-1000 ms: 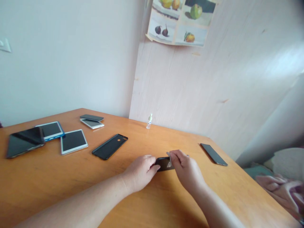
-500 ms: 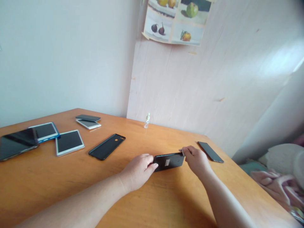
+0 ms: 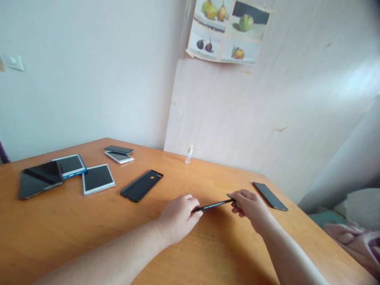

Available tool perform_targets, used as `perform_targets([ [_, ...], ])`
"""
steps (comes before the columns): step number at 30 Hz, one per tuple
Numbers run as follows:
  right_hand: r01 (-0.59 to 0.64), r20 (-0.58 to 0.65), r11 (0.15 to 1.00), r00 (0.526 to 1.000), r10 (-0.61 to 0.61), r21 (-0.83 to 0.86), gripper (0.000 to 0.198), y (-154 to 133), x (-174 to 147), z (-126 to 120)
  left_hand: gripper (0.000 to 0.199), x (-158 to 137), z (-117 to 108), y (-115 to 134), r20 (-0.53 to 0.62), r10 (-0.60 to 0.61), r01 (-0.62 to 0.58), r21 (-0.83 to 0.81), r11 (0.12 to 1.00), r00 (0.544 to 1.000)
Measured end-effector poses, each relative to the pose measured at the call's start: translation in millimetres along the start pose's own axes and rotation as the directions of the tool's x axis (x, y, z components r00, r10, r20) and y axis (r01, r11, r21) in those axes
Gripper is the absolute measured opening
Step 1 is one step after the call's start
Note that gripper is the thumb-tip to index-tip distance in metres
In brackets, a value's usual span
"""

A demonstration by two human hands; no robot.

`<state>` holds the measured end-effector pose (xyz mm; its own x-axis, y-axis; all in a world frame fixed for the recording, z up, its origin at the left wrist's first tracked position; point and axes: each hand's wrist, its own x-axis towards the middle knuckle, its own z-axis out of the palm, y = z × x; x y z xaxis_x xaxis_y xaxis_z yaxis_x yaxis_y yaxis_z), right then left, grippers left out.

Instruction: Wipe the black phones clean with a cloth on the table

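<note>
A black phone (image 3: pixel 216 204) is held just above the table and seen edge-on, so its faces are hidden. My left hand (image 3: pixel 181 217) is closed on its left end, thumb on the near side. At the other end, my right hand (image 3: pixel 248 206) pinches a small grey, cloth-like piece (image 3: pixel 229 195) against the phone's edge; most of that piece is hidden by the fingers. To the left of my left hand lies an empty black phone case (image 3: pixel 141 186), its inside facing up. Beyond my right hand another dark phone (image 3: pixel 269 196) rests flat.
On the wooden table's (image 3: pixel 97 221) left lie a black tablet (image 3: pixel 40 179), a blue-edged tablet (image 3: pixel 71 164), a white tablet (image 3: pixel 97 179), a white phone (image 3: pixel 119 157) and a dark phone (image 3: pixel 118 149). A small clear bottle (image 3: pixel 189 154) stands near the back wall.
The phone has tilted from showing its black back with a pale label to edge-on. Both hands still hold at its ends. The view has shifted a little to the left.
</note>
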<state>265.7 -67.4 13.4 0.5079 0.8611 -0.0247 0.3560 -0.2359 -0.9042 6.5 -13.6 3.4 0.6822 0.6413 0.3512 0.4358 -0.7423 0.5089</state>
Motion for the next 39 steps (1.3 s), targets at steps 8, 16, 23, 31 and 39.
perform_targets([
  [8, 0.009, 0.022, 0.983, 1.0, -0.005, -0.184, 0.02, 12, 6, 12, 0.012, 1, 5, -1, 0.002, 0.039, -0.039, 0.049, 0.998, 0.999],
  [16, 0.155, 0.025, 0.906, 0.987, -0.158, -0.394, 0.012, 12, 3, 9, 0.049, 0, 4, 0, 0.035, 0.076, -0.079, 0.095, 0.992, 0.996],
  [23, 0.259, 0.053, 0.788, 0.959, -0.277, -0.559, 0.014, 10, 3, 8, 0.051, 0, 3, 1, 0.034, 0.081, -0.083, 0.081, 0.993, 0.996],
  [31, 0.172, -0.071, 0.869, 0.97, -0.23, -0.464, 0.022, 3, 2, 2, 0.06, 0, 4, -4, 0.074, 0.093, -0.099, 0.086, 0.991, 0.993],
  [39, 0.091, 0.003, 0.98, 0.996, -0.092, -0.175, 0.024, -8, -7, 8, 0.051, -1, 7, -2, 0.043, 0.078, -0.081, 0.068, 0.994, 0.996],
])
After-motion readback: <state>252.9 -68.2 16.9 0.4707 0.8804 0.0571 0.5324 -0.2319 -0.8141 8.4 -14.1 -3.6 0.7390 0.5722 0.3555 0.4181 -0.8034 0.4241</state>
